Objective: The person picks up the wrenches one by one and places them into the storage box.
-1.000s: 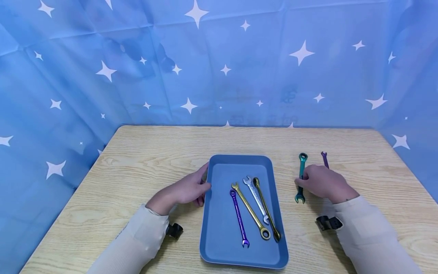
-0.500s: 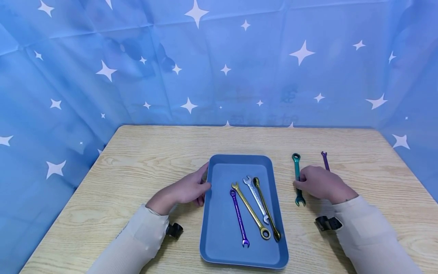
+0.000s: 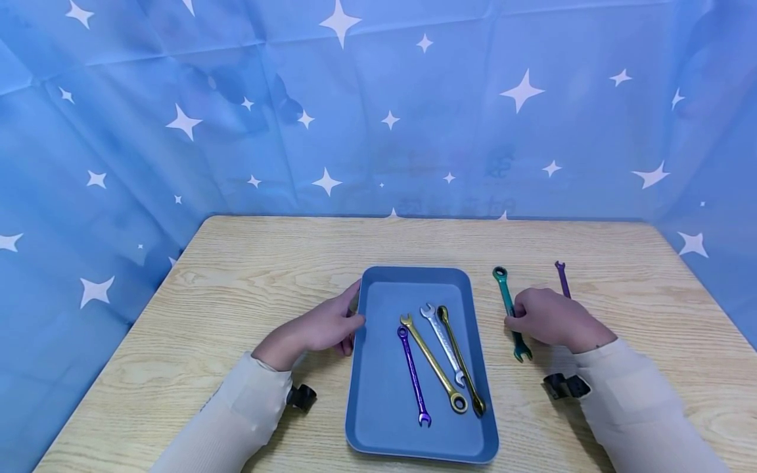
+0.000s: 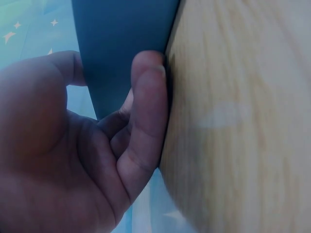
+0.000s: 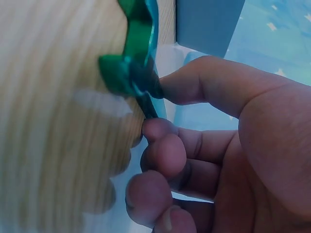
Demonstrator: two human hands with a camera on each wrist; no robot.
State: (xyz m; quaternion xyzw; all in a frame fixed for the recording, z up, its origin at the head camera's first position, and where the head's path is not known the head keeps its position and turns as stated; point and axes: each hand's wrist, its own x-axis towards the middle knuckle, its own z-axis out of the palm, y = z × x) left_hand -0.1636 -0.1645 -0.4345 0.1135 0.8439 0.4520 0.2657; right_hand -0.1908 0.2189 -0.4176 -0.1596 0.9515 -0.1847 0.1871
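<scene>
My right hand (image 3: 543, 316) pinches a green combination wrench (image 3: 505, 295) between thumb and fingers, to the right of the blue tray (image 3: 378, 441). In the right wrist view the wrench's open end (image 5: 116, 77) shows close over the wood, and the other fingers are curled below it. My left hand (image 3: 328, 324) holds the tray's left side. Its thumb (image 4: 70, 65) lies at the rim while the fingers (image 4: 146, 107) bend against the outer wall. Inside the tray lie a purple wrench (image 3: 412, 378), a gold wrench (image 3: 432, 361), a silver wrench (image 3: 441, 343) and a darker gold wrench (image 3: 460, 360).
Just beyond my right hand lies another purple wrench (image 3: 562, 278), its lower part hidden by the hand. Everything rests on a wood-grain table (image 3: 284, 249). Behind it hangs a blue cloth (image 3: 367, 151) with white stars.
The green wrench's ring end has swung left towards the tray, and its open end has shifted slightly towards me. My right hand has moved slightly left. The left hand and tray stay still.
</scene>
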